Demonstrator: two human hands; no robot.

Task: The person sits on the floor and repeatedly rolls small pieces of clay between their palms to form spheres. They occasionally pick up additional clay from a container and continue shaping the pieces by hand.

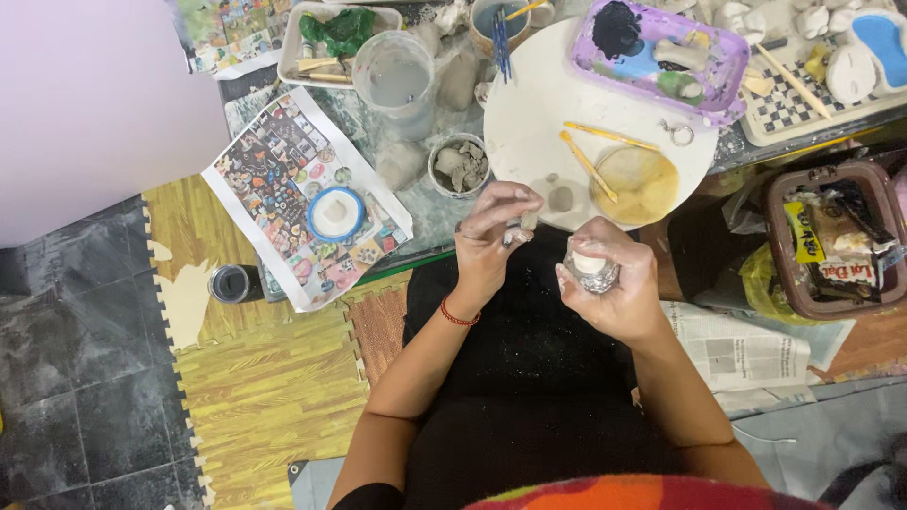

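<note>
Pinching clay bit (528, 221) beside foil-wrapped lump (592, 271)

Both forearms raised, left hand (491, 231) pinching in a fingertip grip, right hand (609, 283) curled closed.

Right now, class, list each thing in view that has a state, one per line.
left hand: pinching a small clay piece
right hand: gripping a foil-wrapped lump
clear cup: upright, holding cloudy water
small round tub: open, filled with clay scraps
purple tray: smeared with paint

floor: dark stone tiles (66, 378) | yellow wood-grain foam mats (265, 397) | pale wall (85, 104)
</note>
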